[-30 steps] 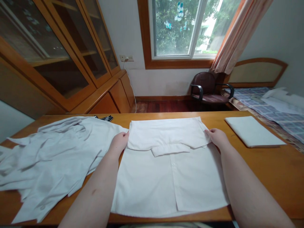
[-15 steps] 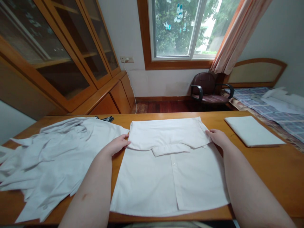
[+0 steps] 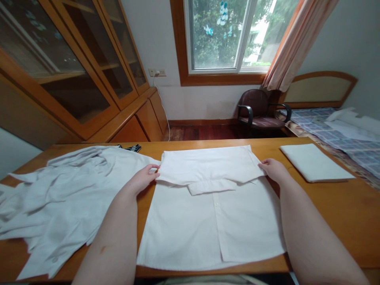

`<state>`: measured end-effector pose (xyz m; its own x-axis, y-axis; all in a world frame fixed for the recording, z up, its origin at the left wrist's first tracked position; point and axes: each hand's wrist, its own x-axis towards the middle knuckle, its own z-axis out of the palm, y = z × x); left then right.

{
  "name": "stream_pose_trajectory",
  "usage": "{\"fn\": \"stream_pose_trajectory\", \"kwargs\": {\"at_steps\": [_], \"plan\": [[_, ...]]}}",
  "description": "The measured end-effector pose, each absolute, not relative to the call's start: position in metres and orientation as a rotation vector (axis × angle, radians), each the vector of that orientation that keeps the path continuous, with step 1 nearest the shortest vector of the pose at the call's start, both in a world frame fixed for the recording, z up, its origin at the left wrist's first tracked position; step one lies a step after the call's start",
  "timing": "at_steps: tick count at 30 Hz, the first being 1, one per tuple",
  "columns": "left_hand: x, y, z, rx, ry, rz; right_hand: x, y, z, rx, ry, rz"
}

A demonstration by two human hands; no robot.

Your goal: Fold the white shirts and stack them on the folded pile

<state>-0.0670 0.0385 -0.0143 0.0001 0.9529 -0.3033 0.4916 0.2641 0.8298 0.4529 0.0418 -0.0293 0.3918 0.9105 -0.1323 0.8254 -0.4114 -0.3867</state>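
A white shirt (image 3: 181, 225) lies flat on the table in front of me, its upper part folded down over the lower part. The collar (image 3: 210, 187) pokes out from under the folded edge, and a buttoned placket runs below it. At the left corner of the fold, my left hand (image 3: 143, 179) pinches the cloth between thumb and fingers. My right hand (image 3: 275, 170) grips the opposite corner, fingertips on the cloth's right edge. Left of my left arm, a second white shirt (image 3: 74, 194) lies loose and crumpled.
On the wooden table (image 3: 323, 221), a neatly folded white cloth bundle (image 3: 316, 162) lies at the right. A small black-and-white striped item (image 3: 134, 148) shows behind the loose shirt. Beyond the table stand a glass-doored cabinet (image 3: 130, 109), an armchair (image 3: 258, 107) and a bed (image 3: 341, 126).
My left hand has drawn the fold's left corner slightly outward and towards me, its thumb and fingers now more arched. The right hand has stayed at its corner with a small shift.
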Motion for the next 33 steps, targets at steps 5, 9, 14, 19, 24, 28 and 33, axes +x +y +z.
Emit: {"fn": "stream_pose_trajectory", "kwargs": {"at_steps": [5, 9, 14, 19, 24, 28, 33], "plan": [[-0.068, 0.039, -0.018, 1.403, 1.643, 0.597, 0.451, 0.039, -0.024, -2.408, -1.499, 0.503], [-0.069, 0.043, -0.026, 1.51, 1.746, 0.451, 0.453, 0.039, -0.028, -2.392, -1.568, 0.526], [-0.066, 0.046, -0.024, 1.677, 1.863, 0.266, 0.454, 0.039, -0.033, -2.469, -1.601, 0.395], [-0.041, 0.034, -0.004, 1.907, 2.0, 0.205, 0.423, 0.028, -0.012, -2.125, -1.822, 0.287], [0.005, 0.009, 0.009, 2.233, 1.478, 0.356, 0.37, 0.009, 0.0, -1.658, -2.2, 1.08], [0.036, -0.004, 0.004, 2.357, 1.05, 0.311, 0.346, 0.003, -0.001, -1.644, -2.39, 1.066], [0.05, -0.001, -0.01, 2.402, 1.098, 0.286, 0.339, 0.003, 0.0, -1.653, -2.546, 0.619]]}}
